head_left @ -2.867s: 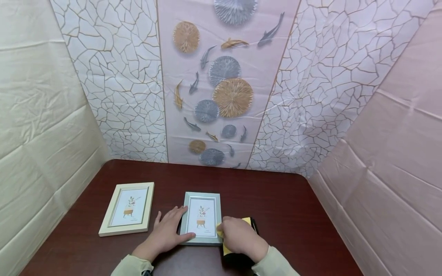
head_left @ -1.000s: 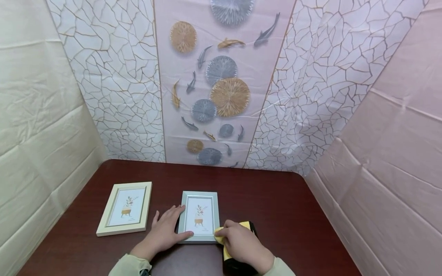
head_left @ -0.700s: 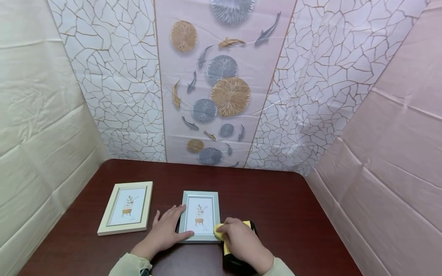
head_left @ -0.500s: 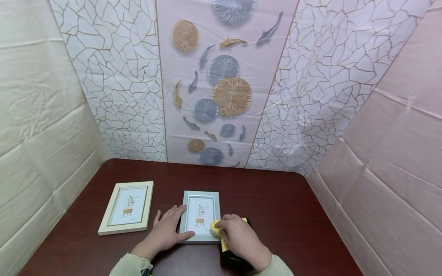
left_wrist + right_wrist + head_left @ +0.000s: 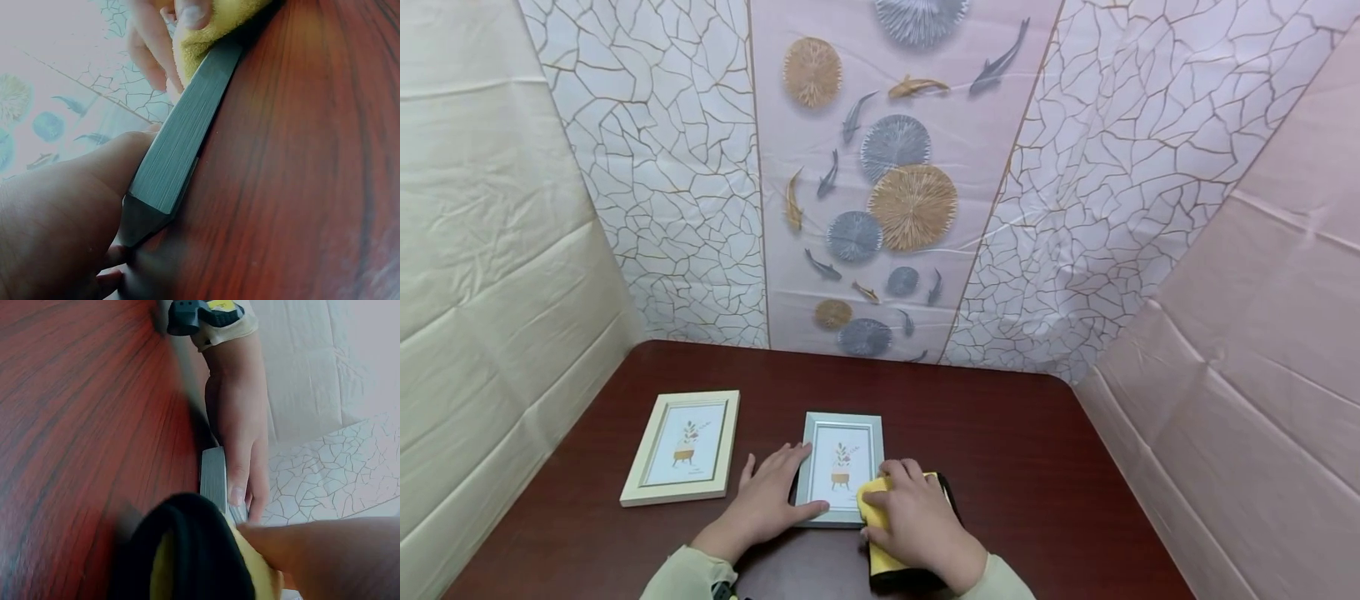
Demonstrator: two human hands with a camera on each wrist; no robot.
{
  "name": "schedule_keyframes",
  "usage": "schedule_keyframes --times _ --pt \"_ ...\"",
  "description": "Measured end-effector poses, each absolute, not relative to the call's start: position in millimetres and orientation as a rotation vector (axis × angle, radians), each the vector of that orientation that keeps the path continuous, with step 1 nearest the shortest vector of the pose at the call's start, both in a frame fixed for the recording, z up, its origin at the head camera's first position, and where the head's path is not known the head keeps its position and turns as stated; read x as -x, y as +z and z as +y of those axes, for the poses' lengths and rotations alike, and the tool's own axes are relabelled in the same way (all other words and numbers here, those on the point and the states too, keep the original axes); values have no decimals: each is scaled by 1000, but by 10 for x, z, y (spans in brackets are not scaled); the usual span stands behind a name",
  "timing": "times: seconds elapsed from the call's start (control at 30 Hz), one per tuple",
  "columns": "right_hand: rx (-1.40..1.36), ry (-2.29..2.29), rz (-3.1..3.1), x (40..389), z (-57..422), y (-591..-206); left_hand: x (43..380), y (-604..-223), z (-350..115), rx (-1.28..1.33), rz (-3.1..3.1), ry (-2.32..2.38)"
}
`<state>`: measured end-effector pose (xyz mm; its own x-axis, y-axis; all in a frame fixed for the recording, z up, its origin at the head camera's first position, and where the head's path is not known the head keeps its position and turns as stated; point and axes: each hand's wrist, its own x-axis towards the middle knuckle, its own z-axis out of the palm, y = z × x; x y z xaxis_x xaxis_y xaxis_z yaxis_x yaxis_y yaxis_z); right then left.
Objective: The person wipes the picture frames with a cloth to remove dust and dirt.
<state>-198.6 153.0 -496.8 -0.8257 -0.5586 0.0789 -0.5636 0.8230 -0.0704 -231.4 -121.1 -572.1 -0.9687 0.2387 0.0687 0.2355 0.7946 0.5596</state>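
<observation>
A silver-grey picture frame [image 5: 842, 454] with a potted-plant print lies flat on the table. My left hand [image 5: 767, 496] holds its lower left corner, thumb over the front border and fingers along the left side. With my right hand [image 5: 917, 517] I grip a folded yellow cloth [image 5: 880, 560] with a black edge against the frame's lower right corner, which it covers. In the left wrist view the cloth [image 5: 231, 22] meets the far end of the frame's brushed side [image 5: 181, 137]. In the right wrist view the cloth's black fold [image 5: 187, 550] hides part of the frame.
To the left, a cream picture frame [image 5: 681, 446] with a similar print lies face up. Both frames rest on a dark red-brown wooden table [image 5: 1000, 442]. Fabric-covered walls [image 5: 1225, 275] close in the back and both sides.
The right hand has shifted the cloth leftward and nearer the front, onto the frame's lower right corner, its fingers spreading more over it. The left hand and both frames keep their places.
</observation>
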Motion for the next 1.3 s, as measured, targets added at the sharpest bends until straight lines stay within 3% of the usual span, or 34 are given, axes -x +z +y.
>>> schedule_keyframes --times 0.4,1.3 --pt "-939 18 -2906 1967 1571 -5032 2312 -5713 -1202 -398 2981 921" --pt "-891 -49 -3086 2151 1423 -4769 2309 -5710 -1208 -407 2959 917"
